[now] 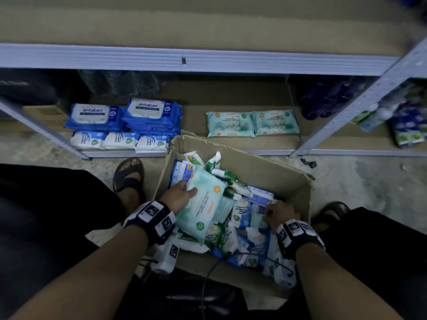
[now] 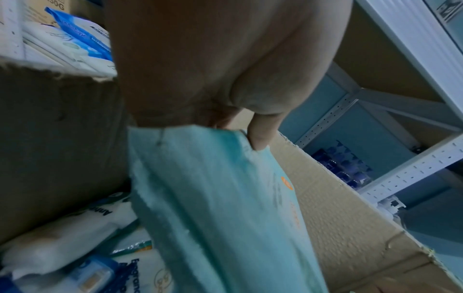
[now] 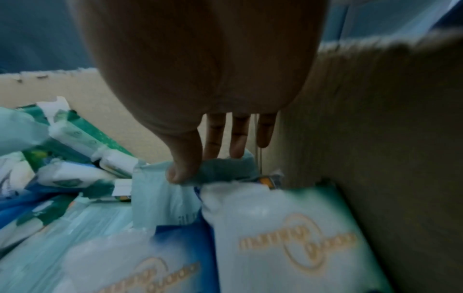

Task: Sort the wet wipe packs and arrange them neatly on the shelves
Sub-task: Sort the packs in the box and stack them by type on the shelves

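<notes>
A cardboard box (image 1: 265,167) on the floor holds several mixed wet wipe packs. My left hand (image 1: 179,195) grips a large mint-green wipe pack (image 1: 203,204) by its end, lifted above the pile; in the left wrist view the thumb presses into the mint-green pack (image 2: 213,208). My right hand (image 1: 278,214) reaches into the box's right side, and its thumb and fingers pinch the edge of another mint-green pack (image 3: 160,200) standing between white packs (image 3: 283,237). On the low shelf (image 1: 265,144) lie two mint-green packs (image 1: 253,123), blue antabax packs (image 1: 129,116) and three white packs (image 1: 120,142).
A grey metal shelf rail (image 1: 184,61) crosses above the low shelf, and an angled upright (image 1: 355,107) stands at the right. Dark bottles (image 1: 328,98) and more packs (image 1: 406,125) sit further right. My sandalled feet (image 1: 129,174) flank the box. A cable (image 1: 208,280) trails by the box.
</notes>
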